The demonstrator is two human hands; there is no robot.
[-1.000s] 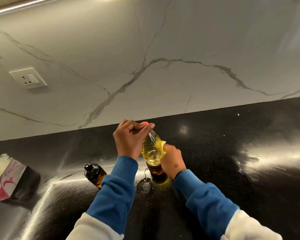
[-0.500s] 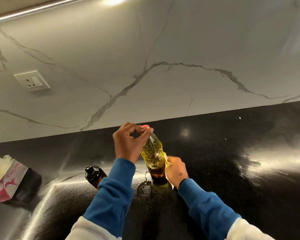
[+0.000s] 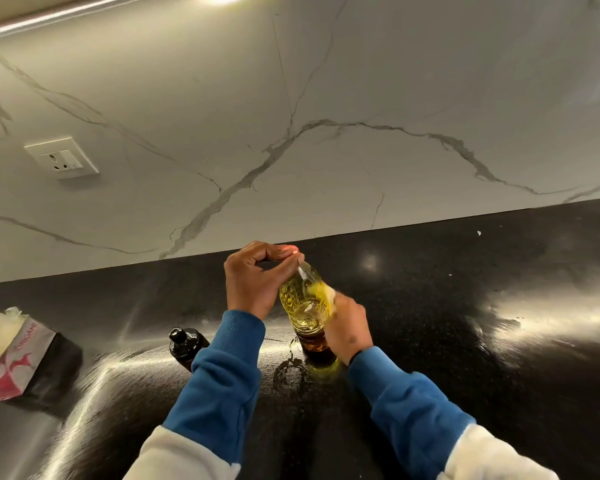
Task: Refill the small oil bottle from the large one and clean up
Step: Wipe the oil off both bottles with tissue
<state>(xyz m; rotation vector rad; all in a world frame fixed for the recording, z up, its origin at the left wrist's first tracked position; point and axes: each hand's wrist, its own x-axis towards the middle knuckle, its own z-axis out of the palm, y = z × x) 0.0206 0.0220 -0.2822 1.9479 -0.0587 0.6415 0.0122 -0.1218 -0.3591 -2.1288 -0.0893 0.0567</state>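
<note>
Black stone counter (image 3: 465,341) holds a large clear bottle of yellow oil (image 3: 303,306), standing near the middle. The left hand (image 3: 253,282) pinches its red cap (image 3: 289,250) with curled fingers. The right hand (image 3: 347,327) presses a pale tissue (image 3: 328,294) against the bottle's side, fingers wrapped around it. A small dark bottle (image 3: 185,344) stands just left, behind the left sleeve. A tissue pack (image 3: 18,362) lies far left.

Counter (image 3: 465,341): black, glossy.
On it: big bottle (image 3: 303,306); small bottle (image 3: 185,344) left of it; tissue pack (image 3: 21,362) far left.
</note>
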